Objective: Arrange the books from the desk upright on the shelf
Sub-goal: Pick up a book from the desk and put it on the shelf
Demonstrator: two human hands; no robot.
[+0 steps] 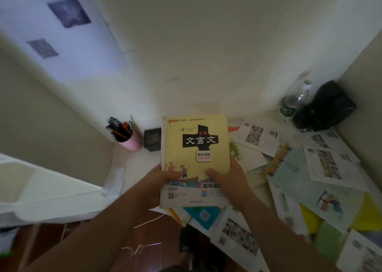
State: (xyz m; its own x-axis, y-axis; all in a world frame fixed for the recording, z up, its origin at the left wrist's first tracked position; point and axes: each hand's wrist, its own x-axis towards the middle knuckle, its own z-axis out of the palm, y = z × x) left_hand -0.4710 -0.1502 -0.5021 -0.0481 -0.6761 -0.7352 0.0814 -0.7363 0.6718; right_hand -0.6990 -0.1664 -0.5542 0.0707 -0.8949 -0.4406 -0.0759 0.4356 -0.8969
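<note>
A yellow book (pixel 194 145) with a black cross-shaped title block is held flat above the desk, cover facing up. My left hand (pixel 159 182) grips its lower left edge, thumb on the cover. My right hand (pixel 229 178) grips its lower right edge, thumb also on the cover. Below it lie a teal book (pixel 203 215) and several other books and printed sheets (pixel 326 162) scattered over the white desk (pixel 136 168). A white shelf (pixel 41 191) juts in at the left.
A pink pen cup (pixel 126 135) and a small black clock (pixel 152 138) stand at the desk's back left. A plastic bottle (pixel 294 100) and a black bag (pixel 326 106) sit in the back right corner. White cables (pixel 134 249) trail over the brown floor.
</note>
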